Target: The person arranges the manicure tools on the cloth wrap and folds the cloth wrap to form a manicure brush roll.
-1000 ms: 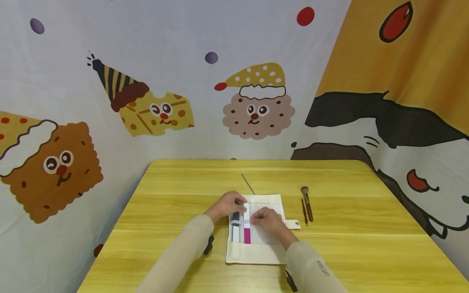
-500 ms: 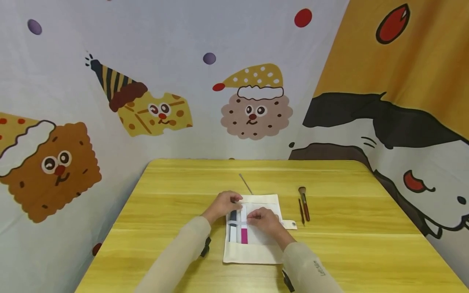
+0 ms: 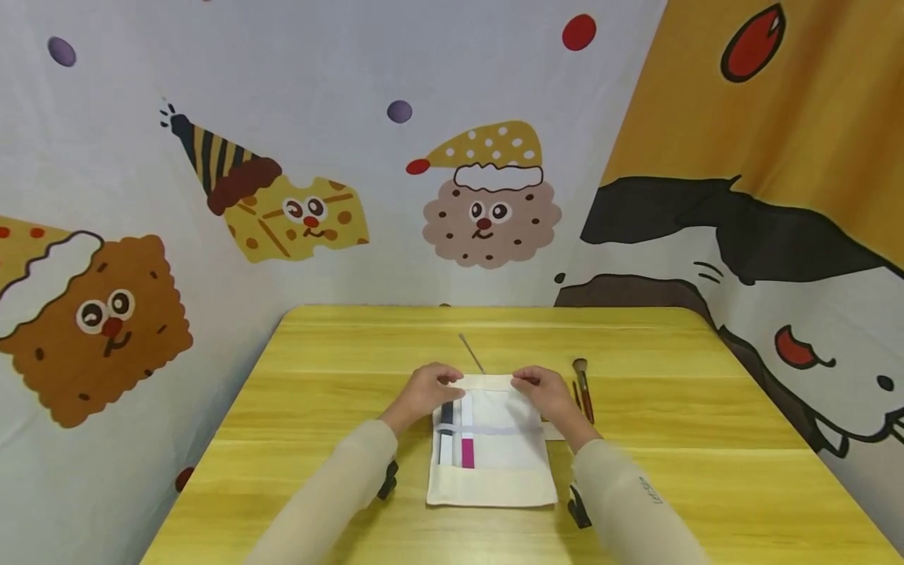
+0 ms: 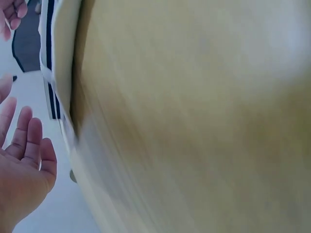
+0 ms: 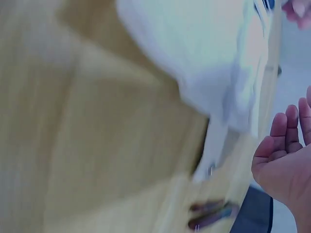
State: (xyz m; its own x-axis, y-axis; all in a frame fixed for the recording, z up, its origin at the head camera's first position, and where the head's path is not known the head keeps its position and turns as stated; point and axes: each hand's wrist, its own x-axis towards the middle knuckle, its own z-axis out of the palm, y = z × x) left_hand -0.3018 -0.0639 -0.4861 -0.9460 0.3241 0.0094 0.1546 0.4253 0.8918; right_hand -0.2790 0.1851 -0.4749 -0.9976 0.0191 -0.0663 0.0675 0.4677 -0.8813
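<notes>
A cream cloth tool roll [image 3: 504, 486] lies unfolded on the table, its snap strap [image 5: 214, 145] sticking out to the right. Under its elastic band [image 3: 501, 430] sit a dark-and-white slim item [image 3: 446, 447] and a white-and-magenta slim item [image 3: 468, 453], both toward the left; their kinds are unclear. My left hand [image 3: 427, 391] is at the roll's far left corner, fingers loosely bent. At the far right corner is my right hand [image 3: 547, 395], thumb and fingers near the top flap [image 3: 487, 382]. In the wrist views both hands' visible fingers look relaxed, with no held thing showing.
A brush [image 3: 582, 384] and a thin dark tool [image 3: 576, 392] lie right of the roll, partly behind my right hand. A slim grey rod [image 3: 469, 351] lies beyond its far edge. The wooden table [image 3: 318, 463] meets a printed cloth backdrop [image 3: 339, 94].
My right hand has moved from the elastic band up and right to the roll's far right corner. My left hand stays near the far left corner, slightly shifted.
</notes>
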